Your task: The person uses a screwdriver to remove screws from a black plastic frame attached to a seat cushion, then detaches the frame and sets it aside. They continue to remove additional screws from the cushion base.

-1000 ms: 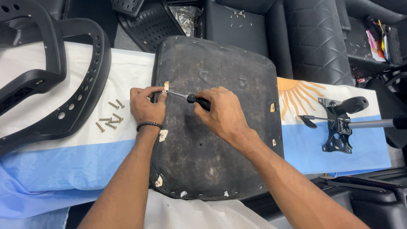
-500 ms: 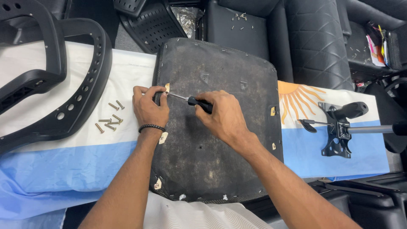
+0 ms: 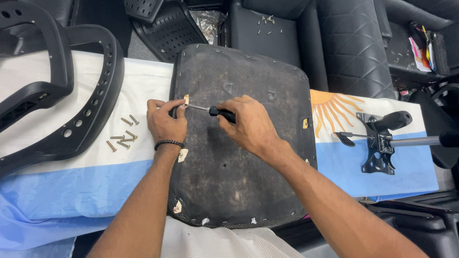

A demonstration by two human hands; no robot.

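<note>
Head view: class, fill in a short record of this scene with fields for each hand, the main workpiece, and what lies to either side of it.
Workpiece: upturned black seat base, staples along its edge, on a white and blue cloth
Right hand: grips a black-handled screwdriver, tip at the base's left edge
Left hand: fingers pinched at the screwdriver tip
Left side: loose screws, black perforated chair frame
Right side: black metal chair mechanism with lever

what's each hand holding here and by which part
The right hand grips a screwdriver by its black handle. The left hand pinches at the seat pan edge beside the screwdriver's tip; whether it holds anything there cannot be told.
</note>
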